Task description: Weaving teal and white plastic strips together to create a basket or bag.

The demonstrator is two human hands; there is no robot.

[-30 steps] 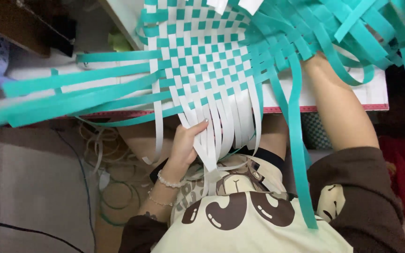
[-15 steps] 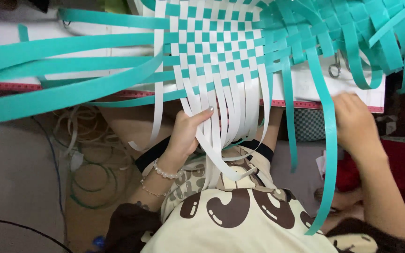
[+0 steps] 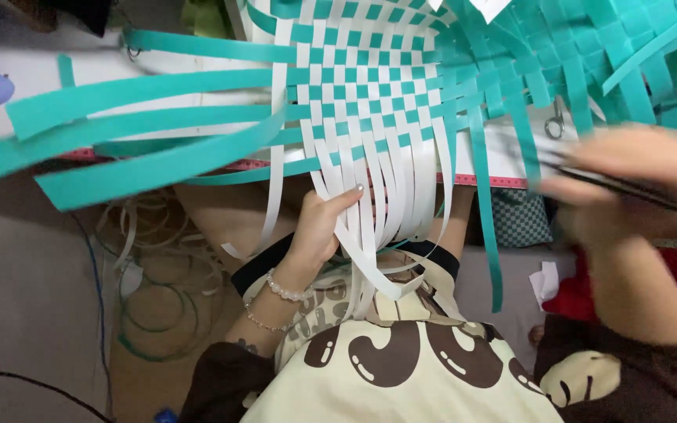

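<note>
Tabletop (image 3: pixel 158 59) under teal-white woven mat (image 3: pixel 370 86)

Teal-and-white checkered woven mat (image 3: pixel 370 78) (loose strips (image 3: pixel 378 196) white), cream-and-brown shirt (image 3: pixel 401 376).

One view only, head-mounted, so no overlap with any other camera. It looked steeply down past the wearer's chest onto the lap. It sat close: the woven teal-and-white strip mat (image 3: pixel 370 86) filled the upper half and ran off the top and right edges. The left hand (image 3: pixel 319 227) was near centre frame, sharp. The right hand (image 3: pixel 628 184) sat at the right edge, blurred. The floor (image 3: pixel 25 313) with coiled strips lay lower left, farther off. The white table edge (image 3: pixel 503 157) crossed behind the mat, facing the wearer.
</note>
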